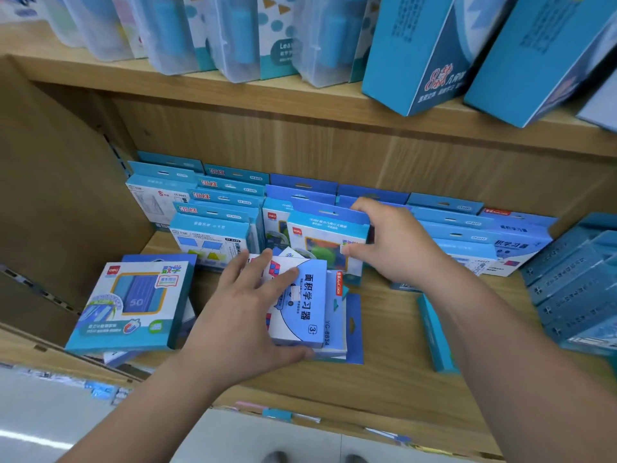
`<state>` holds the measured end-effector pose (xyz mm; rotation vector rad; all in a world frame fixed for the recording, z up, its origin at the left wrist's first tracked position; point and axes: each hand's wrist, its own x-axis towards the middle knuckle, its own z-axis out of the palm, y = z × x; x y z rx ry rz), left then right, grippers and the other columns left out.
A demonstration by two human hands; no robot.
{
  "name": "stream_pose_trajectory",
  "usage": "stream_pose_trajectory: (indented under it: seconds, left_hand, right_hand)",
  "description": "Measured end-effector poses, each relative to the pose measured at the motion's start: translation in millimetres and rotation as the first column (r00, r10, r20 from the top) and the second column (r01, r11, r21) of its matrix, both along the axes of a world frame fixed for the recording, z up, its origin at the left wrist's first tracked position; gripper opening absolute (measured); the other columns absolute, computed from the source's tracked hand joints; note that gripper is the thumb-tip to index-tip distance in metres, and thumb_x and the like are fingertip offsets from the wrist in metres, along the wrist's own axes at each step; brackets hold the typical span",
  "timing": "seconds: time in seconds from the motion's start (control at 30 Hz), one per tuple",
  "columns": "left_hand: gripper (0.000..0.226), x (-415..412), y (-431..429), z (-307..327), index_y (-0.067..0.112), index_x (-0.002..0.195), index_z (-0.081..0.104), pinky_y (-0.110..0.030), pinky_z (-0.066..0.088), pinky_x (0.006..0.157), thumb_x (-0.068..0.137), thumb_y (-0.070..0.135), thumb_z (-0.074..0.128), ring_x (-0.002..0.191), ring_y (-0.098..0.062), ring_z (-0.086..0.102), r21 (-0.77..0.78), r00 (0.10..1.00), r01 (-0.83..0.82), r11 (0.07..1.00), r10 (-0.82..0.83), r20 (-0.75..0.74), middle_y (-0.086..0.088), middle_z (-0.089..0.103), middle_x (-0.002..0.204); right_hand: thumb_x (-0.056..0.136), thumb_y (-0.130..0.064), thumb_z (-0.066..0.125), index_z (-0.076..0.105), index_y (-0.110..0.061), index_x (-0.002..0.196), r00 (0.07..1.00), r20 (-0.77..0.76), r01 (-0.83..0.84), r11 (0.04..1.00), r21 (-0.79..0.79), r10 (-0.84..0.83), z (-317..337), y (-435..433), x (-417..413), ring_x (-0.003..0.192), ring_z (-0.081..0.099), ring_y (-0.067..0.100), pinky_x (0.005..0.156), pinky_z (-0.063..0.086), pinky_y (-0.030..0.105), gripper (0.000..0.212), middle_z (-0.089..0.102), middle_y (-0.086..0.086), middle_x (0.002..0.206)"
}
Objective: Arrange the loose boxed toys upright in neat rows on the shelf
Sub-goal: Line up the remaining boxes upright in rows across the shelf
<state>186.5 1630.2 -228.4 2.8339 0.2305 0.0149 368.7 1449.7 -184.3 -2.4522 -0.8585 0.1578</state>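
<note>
Several blue boxed toys stand upright in rows at the back of the wooden shelf [394, 332]. My right hand [390, 242] grips the right edge of an upright blue box with a colourful picture [320, 235] in the front of a middle row. My left hand [247, 315] rests on a small stack of flat-lying boxes, fingers over the top white-and-blue box [303, 305], thumb at its near edge. Another flat box with a "50" picture [133, 305] lies tilted on other boxes at the front left. A thin blue box [435, 332] lies on its edge to the right.
The upper shelf holds clear plastic cases [233, 35] and tall blue cartons [430, 51] that overhang its edge. A stack of dark blue boxes [574, 285] fills the right end. A wooden side panel [56, 182] bounds the left. Pale floor [233, 439] shows below.
</note>
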Motion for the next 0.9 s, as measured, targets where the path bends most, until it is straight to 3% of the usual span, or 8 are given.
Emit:
stream_pose_trajectory:
  seconds: [0.13,0.27,0.4,0.53,0.73,0.9]
  left_hand:
    - [0.114,-13,-7,0,0.048,0.15,0.029,-0.045,0.025,0.118,0.049,0.096,0.051,0.152,-0.025,0.008,-0.007,0.999,-0.031,0.999,0.031,0.015,0.009,0.019,0.164]
    - [0.114,-18,-11,4,0.052,0.15,0.023,-0.044,0.025,0.118,0.048,0.096,0.049,0.152,-0.022,0.006,-0.005,0.999,-0.049,0.999,0.049,-0.007,0.013,0.015,0.164]
    - [0.113,-16,-12,10,0.053,0.148,0.027,-0.05,0.024,0.118,0.047,0.099,0.046,0.151,-0.023,0.013,0.037,0.998,-0.059,0.998,0.059,-0.001,0.013,0.019,0.163]
    - [0.111,-16,-10,8,0.053,0.147,0.029,-0.051,0.022,0.118,0.048,0.1,0.044,0.149,-0.022,0.015,0.038,0.998,-0.059,0.998,0.058,0.023,0.013,0.019,0.162]
    - [0.11,-17,-7,8,0.049,0.145,0.038,-0.053,0.031,0.117,0.048,0.098,0.047,0.146,-0.02,0.022,-0.009,0.997,-0.062,0.998,0.063,0.042,0.014,0.027,0.159]
    - [0.111,-18,-4,10,0.048,0.146,0.037,-0.049,0.029,0.118,0.047,0.099,0.049,0.146,-0.016,0.019,-0.031,0.998,-0.039,0.999,0.041,0.046,0.017,0.025,0.159]
  right_hand:
    - [0.079,-0.035,0.082,0.051,-0.041,0.108,0.999,-0.038,-0.024,0.999,0.031,0.025,-10,-5,1,0.074,0.064,0.016,0.065,0.049,0.032,0.043,0.069,-0.005,0.087]
    - [0.079,-0.033,0.081,0.055,-0.037,0.111,1.0,0.006,-0.024,0.995,0.092,0.024,-14,-2,2,0.075,0.06,0.017,0.062,0.043,0.03,0.041,0.067,-0.006,0.088]
    - [0.081,-0.025,0.081,0.06,-0.022,0.126,0.994,0.108,-0.006,0.99,0.144,-0.009,-15,13,1,0.096,0.055,0.018,0.079,0.043,0.03,0.05,0.052,-0.004,0.108]
    - [0.081,-0.027,0.081,0.06,-0.019,0.13,0.997,0.08,0.002,0.992,0.124,-0.012,-8,21,8,0.109,0.056,0.021,0.082,0.039,0.027,0.055,0.059,0.002,0.116]
    - [0.073,-0.026,0.087,0.065,-0.03,0.109,0.998,-0.057,-0.036,0.996,0.085,0.041,-4,16,12,0.096,0.062,0.018,0.08,0.051,0.033,0.042,0.067,-0.004,0.103]
    - [0.079,-0.025,0.083,0.062,-0.024,0.124,1.0,0.007,0.003,0.997,0.076,-0.003,-20,33,3,0.103,0.058,0.02,0.08,0.044,0.03,0.05,0.062,-0.001,0.113]
